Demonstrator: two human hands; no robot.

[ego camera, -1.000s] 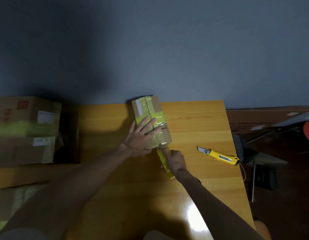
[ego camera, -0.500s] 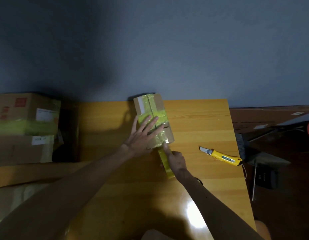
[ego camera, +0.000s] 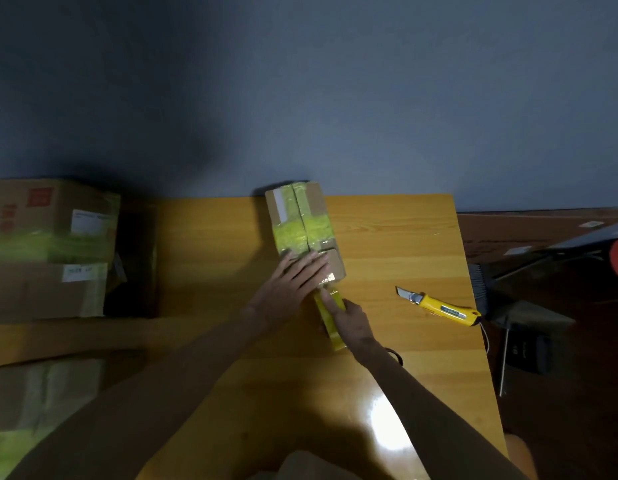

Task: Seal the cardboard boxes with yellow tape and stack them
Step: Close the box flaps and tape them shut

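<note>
A long cardboard box (ego camera: pixel 316 206) lies on the wooden table (ego camera: pixel 397 244), its top wrapped in yellow tape (ego camera: pixel 302 232). My left hand (ego camera: pixel 290 285) presses flat with straight fingers on the box's near end. My right hand (ego camera: pixel 349 320) grips a yellow tape roll (ego camera: pixel 330 315) that stands on edge just in front of the box, with its forefinger stretched along the roll. A strip of tape runs from the roll onto the box's near edge.
A yellow utility knife (ego camera: pixel 439 306) with its blade out lies on the table to the right. Two taped boxes (ego camera: pixel 51 251) are stacked at the left, another box (ego camera: pixel 41 386) below them. Dark furniture and a cable stand past the table's right edge.
My left hand has slid down the box toward its near end, uncovering the taped middle. The right hand and roll have barely shifted.
</note>
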